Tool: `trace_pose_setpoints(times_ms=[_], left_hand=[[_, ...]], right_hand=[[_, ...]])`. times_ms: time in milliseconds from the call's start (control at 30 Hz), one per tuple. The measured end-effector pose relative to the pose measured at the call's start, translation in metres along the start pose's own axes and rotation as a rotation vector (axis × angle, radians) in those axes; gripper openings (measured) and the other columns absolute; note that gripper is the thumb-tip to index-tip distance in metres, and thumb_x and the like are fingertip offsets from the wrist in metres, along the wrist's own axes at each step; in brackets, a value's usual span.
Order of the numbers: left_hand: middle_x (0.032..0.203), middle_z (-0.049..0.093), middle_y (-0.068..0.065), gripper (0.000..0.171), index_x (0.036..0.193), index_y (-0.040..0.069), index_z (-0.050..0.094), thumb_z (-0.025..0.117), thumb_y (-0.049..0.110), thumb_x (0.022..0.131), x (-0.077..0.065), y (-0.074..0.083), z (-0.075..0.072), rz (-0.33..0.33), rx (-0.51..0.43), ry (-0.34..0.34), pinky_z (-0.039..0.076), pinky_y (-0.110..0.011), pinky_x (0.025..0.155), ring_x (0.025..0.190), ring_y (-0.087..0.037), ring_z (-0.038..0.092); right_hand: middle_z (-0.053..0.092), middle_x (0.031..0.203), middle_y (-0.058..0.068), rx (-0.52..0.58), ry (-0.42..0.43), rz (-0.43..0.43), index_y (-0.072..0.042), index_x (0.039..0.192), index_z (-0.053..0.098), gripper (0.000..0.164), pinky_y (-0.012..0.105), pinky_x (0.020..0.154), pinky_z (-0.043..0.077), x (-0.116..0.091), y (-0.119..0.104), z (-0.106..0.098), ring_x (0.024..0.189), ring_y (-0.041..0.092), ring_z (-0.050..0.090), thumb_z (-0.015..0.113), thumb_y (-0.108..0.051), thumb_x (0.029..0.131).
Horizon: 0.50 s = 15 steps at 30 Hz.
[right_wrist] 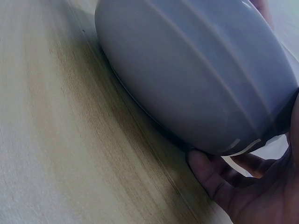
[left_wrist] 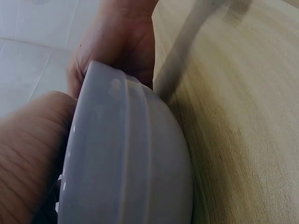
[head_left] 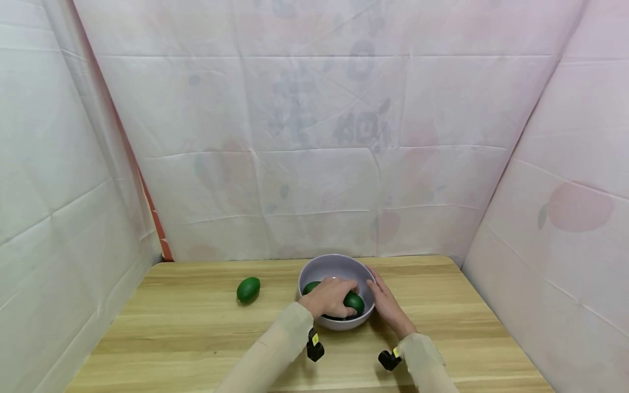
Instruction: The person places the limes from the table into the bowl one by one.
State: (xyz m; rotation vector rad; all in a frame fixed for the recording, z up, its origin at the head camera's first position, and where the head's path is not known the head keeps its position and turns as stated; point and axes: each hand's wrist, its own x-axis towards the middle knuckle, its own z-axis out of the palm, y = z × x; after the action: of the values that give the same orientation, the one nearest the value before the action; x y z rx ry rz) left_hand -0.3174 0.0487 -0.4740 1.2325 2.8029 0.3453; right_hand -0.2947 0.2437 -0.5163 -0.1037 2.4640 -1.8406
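Observation:
A grey-purple bowl (head_left: 338,326) stands on the wooden table with dark green oval fruits inside. My left hand (head_left: 330,297) reaches into it from the front left, thumb and fingers curled round one green oval fruit (head_left: 352,303). Another green fruit (head_left: 312,286) shows beside that hand, partly covered by it. At the bowl's right side, my right hand (head_left: 390,308) holds the wall and rim. The right wrist view has the fingers of that hand (right_wrist: 254,182) against the bowl's outside (right_wrist: 187,79), low by the table. From the left wrist view, the bowl wall (left_wrist: 117,154) hides the fruit.
A single green oval fruit (head_left: 248,290) lies on the table (head_left: 196,338) left of the bowl. Whitish sheets (head_left: 314,180) hang behind the table and along both its sides. Black wrist cameras (head_left: 315,346) sit under both forearms, close above the tabletop.

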Motion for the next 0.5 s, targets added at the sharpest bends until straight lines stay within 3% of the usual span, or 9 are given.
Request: trace_pose_setpoints(times_ms=[500], left_hand=[[0.115,0.072,0.008,0.039,0.126,0.026,0.063,0.07,0.044,0.092,-0.0012,0.0048,-0.0019,0.001,0.008,-0.014,0.05,-0.026,0.086,0.093,-0.005,0.063]], right_hand=[[0.012,0.172,0.014,0.011,0.006,0.008,-0.017,0.163,0.019,0.053,0.059,0.127,0.009,-0.0012,-0.0033,0.0001,0.159,0.038,0.007,0.03,-0.029,0.112]])
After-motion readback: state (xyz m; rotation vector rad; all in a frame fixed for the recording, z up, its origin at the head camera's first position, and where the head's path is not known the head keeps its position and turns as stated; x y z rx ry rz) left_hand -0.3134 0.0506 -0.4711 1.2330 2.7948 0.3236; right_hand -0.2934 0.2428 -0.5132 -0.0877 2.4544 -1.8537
